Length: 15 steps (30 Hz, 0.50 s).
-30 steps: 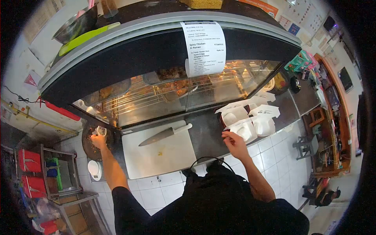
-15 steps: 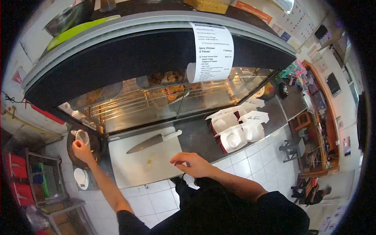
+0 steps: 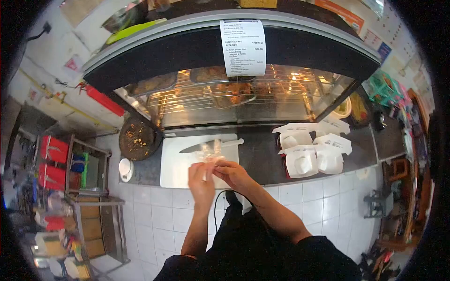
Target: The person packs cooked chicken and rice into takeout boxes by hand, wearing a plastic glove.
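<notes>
My left hand and my right hand meet above the white cutting board. Pinched between their fingers is a thin, clear, crumpled piece of plastic, whose exact kind I cannot make out. Its upper part stands up in front of the knife, which lies on the board with its white handle to the right. The left hand is slightly blurred.
Behind the board stands a lit glass display case with trays of fried food and a paper receipt on its front. Open white boxes are at right. A round dark board and a white scale are at left.
My left hand has moved right from the round dark board, bringing the clear plastic to my right hand. The right hand has closed on it. The view has shifted left.
</notes>
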{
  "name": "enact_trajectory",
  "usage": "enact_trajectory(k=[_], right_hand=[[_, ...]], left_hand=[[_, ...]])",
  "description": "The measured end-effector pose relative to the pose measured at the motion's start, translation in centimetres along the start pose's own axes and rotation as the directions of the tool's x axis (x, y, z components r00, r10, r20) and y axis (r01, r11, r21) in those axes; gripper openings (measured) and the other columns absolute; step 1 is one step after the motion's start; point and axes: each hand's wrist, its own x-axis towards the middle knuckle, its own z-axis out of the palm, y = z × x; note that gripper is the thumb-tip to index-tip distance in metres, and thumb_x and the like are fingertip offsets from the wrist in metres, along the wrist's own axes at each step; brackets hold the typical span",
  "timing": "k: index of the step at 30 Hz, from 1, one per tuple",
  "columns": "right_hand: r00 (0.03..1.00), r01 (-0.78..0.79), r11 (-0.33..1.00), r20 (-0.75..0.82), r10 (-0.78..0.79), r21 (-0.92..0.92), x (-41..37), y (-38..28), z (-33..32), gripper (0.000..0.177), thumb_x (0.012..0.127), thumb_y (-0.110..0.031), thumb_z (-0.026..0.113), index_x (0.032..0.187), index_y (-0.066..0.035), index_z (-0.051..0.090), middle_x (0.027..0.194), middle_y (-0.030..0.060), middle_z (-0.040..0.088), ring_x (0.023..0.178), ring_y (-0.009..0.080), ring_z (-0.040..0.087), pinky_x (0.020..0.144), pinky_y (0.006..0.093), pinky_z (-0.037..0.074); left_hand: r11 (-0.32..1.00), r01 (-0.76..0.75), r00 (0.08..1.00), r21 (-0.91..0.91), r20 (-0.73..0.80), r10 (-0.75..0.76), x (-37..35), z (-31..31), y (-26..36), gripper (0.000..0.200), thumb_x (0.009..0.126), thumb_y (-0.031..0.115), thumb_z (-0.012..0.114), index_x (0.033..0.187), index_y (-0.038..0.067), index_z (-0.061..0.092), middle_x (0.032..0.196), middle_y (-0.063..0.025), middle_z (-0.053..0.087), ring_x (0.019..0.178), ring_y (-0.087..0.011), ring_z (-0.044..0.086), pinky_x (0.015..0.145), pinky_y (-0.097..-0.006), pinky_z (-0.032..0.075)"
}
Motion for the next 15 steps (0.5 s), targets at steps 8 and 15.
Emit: enact_trajectory(k=[8, 15], right_hand=[[0.982, 0.188, 0.897, -0.085, -0.168, 0.4, -3.0, 2.6, -4.0, 0.043, 0.103, -0.032, 0.047, 0.13, 0.001, 0.05, 0.126, 0.015, 0.057, 0.119, 0.0264, 0.055, 0.105, 0.0392, 0.043], [0.985, 0.174, 0.834, -0.109, -0.137, 0.524, -6.4, 1.1, -6.4, 0.084, 0.093, -0.075, 0.032, 0.144, -0.009, 0.04, 0.143, 0.014, 0.046, 0.134, 0.0314, 0.042, 0.109, 0.0624, 0.036]], left_hand=[[0.997, -0.001, 0.997, 0.083, 0.082, -0.006, -6.2, 4.1, 4.3, 0.009, 0.08, 0.0, 0.067, 0.087, 0.005, 0.068, 0.087, -0.011, 0.063, 0.086, -0.0321, 0.058, 0.08, -0.0413, 0.046], [0.95, 0.22, 0.938, -0.22, 0.316, -0.144, -8.6, 7.6, 5.5, 0.012, 0.081, 0.002, 0.069, 0.092, 0.002, 0.07, 0.089, -0.0137, 0.068, 0.084, -0.0291, 0.065, 0.077, -0.0364, 0.051]])
